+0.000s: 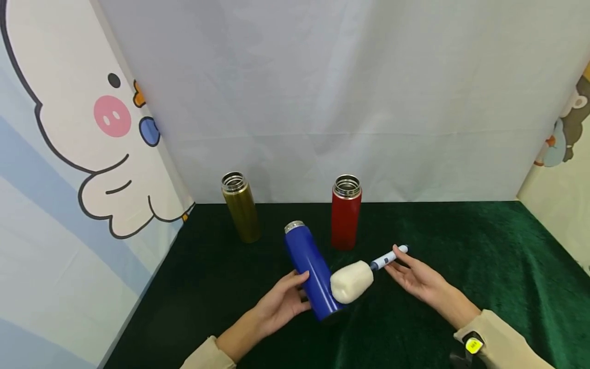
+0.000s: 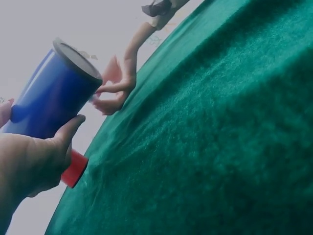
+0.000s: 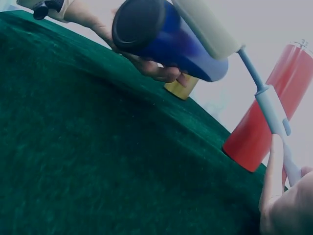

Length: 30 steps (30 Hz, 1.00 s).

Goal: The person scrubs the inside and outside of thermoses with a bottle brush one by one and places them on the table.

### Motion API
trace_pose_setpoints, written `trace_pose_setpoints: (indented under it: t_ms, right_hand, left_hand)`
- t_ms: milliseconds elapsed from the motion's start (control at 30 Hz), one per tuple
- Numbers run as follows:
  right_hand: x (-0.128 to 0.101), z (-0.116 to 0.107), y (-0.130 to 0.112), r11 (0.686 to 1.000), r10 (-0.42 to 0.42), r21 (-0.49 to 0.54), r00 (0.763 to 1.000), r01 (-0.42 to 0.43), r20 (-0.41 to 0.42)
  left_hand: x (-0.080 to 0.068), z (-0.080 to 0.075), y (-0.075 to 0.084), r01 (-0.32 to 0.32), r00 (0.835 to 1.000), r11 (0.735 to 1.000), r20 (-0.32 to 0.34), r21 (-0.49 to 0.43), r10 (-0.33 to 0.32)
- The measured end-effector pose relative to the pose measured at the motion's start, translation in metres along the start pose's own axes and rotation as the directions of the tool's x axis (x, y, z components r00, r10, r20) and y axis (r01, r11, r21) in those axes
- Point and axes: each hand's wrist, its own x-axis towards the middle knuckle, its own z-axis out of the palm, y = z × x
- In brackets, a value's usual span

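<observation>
My left hand grips the tilted blue bottle, in front of the red bottle. My right hand pinches the sponge brush handle. Best to aim the sponge squarely at the mouth.

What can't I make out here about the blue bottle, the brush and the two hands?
- Blue bottle: its inside is hidden in every view; only the rim or base shows.
- Brush: left wrist view hides it behind the bottle.
- Right hand: right wrist view cuts it off at the edge.
- Left hand: fingers behind the bottle, head view.
</observation>
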Motion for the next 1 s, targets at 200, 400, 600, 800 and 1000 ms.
trace_pose_setpoints:
  t_ms: [200,400,600,800,1000]
  right_hand:
    - [0.006,0.013,-0.002,0.992,-0.02,0.126,1.0,0.019,0.005]
    - [0.008,0.027,-0.007,0.971,-0.087,0.226,0.996,0.08,0.018]
    - [0.006,0.025,-0.006,0.963,-0.097,0.254,0.995,0.092,0.009]
    - [-0.003,0.012,-0.001,0.987,-0.035,0.16,0.999,0.028,0.038]
    - [-0.01,0.001,0.001,0.998,-0.014,0.061,1.0,0.013,0.028]
  left_hand:
    - [-0.003,0.004,-0.004,0.006,0.999,0.998,0.032,0.061,-0.008]
    - [-0.006,0.005,-0.007,0.04,0.998,0.996,0.05,0.079,-0.044]
    - [-0.005,0.006,-0.009,0.026,0.997,0.994,0.07,0.106,-0.034]
    - [-0.003,0.005,-0.006,-0.018,0.999,0.996,0.032,0.085,0.015]
    - [0.001,0.003,-0.001,-0.054,0.998,0.994,-0.034,0.093,0.057]
